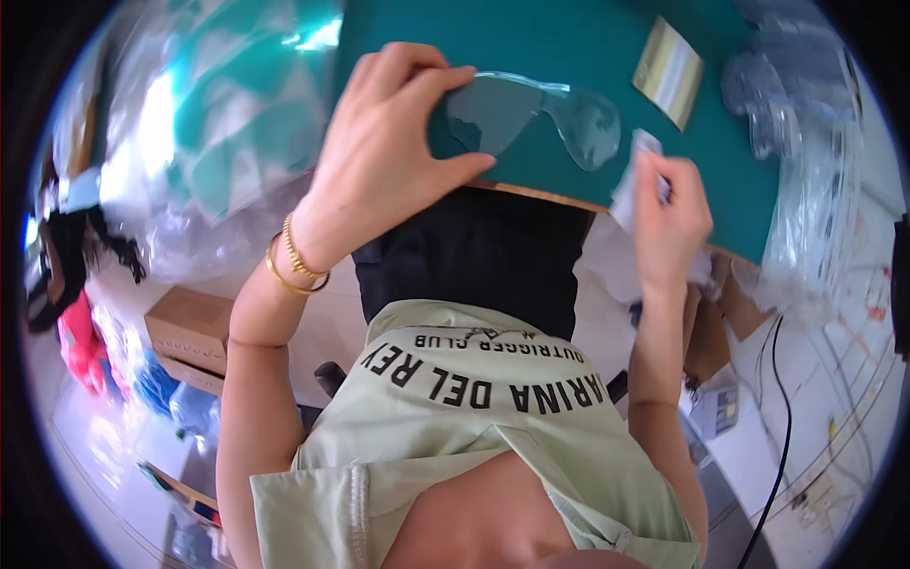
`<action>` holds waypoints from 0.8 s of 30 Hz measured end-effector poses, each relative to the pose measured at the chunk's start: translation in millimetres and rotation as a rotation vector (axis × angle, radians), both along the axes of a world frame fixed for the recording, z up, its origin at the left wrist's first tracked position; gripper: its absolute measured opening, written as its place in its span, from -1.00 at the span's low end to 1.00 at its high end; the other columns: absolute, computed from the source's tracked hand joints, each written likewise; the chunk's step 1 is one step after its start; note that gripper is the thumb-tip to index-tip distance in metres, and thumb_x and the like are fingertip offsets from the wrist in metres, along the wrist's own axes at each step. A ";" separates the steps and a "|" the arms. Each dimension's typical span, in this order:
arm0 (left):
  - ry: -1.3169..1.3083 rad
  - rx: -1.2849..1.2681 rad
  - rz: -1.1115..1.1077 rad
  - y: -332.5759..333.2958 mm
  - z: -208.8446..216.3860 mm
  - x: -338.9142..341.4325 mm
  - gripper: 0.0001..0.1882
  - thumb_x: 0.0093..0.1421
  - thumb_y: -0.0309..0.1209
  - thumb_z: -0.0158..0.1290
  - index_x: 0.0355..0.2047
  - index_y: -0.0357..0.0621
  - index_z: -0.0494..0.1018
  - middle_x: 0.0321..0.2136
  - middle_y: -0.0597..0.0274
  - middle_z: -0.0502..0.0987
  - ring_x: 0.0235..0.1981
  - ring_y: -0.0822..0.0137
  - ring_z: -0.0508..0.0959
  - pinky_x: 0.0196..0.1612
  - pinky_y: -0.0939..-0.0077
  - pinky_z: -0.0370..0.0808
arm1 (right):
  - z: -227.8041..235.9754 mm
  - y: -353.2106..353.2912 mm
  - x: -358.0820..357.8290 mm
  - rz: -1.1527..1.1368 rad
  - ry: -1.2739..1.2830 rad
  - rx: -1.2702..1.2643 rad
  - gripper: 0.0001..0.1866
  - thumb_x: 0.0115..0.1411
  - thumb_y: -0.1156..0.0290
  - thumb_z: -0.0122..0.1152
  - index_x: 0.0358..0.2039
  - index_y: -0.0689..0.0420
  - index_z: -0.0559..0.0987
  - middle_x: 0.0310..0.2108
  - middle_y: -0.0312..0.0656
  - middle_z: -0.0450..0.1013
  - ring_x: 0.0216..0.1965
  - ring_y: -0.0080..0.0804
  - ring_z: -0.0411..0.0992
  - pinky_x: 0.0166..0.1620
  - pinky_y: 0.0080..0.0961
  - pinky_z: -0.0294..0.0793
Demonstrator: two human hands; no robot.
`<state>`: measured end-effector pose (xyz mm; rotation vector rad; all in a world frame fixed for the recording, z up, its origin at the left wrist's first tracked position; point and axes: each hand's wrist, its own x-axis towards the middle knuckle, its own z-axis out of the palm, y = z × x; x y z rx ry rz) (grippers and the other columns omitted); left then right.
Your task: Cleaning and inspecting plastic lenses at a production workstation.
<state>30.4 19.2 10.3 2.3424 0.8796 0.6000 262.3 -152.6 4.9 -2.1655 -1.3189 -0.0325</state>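
Note:
A clear, one-piece eyewear lens (580, 123) with a notch in its lower edge is over the green tabletop. My left hand (389, 142) grips its left end, index finger at the top edge and thumb at the bottom. Just right of the lens, my right hand (675, 213) is closed on a crumpled white cloth (626, 194). Part of the cloth is hidden by the fingers. The cloth and the lens appear slightly apart.
Clear plastic bags with teal contents (237, 114) fill the left of the green table (559, 38). A flat cream-and-silver packet (668, 74) lies at the back right, near stacked clear plastic pieces (791, 81). Cardboard boxes (190, 327) and a black cable (785, 417) are lower down.

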 end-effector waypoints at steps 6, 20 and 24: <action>-0.242 0.089 -0.061 -19.3 3.2 -7.5 -0.30 -0.14 -0.41 0.41 0.09 -0.12 0.48 -0.01 0.12 0.44 0.01 0.07 0.42 0.08 0.23 0.40 | 39.2 -12.8 64.1 -0.074 -0.586 -0.026 -0.76 0.28 0.36 0.27 -0.08 0.16 0.66 -0.16 -0.02 0.48 -0.13 -0.16 0.46 -0.03 -0.27 0.44; -0.800 -0.122 0.764 -30.0 1.4 -141.4 -0.77 0.12 -0.70 0.13 -0.20 -0.27 0.57 -0.27 0.26 0.56 -0.30 0.45 0.52 -0.20 0.61 0.47 | -3.9 187.8 -186.2 0.999 -0.278 0.124 -0.53 0.20 0.22 0.34 0.08 0.13 0.57 0.17 -0.10 0.46 0.23 -0.17 0.40 0.17 -0.32 0.47; -0.868 -0.392 0.930 -6.5 2.0 -176.0 -0.78 0.23 -0.57 0.09 -0.11 -0.28 0.54 -0.20 0.30 0.54 -0.24 0.52 0.48 -0.12 0.64 0.43 | -2.2 186.7 -182.0 0.982 -0.237 0.166 -0.62 0.13 0.18 0.40 -0.10 0.12 0.68 0.02 -0.20 0.58 0.10 -0.26 0.52 0.01 -0.38 0.58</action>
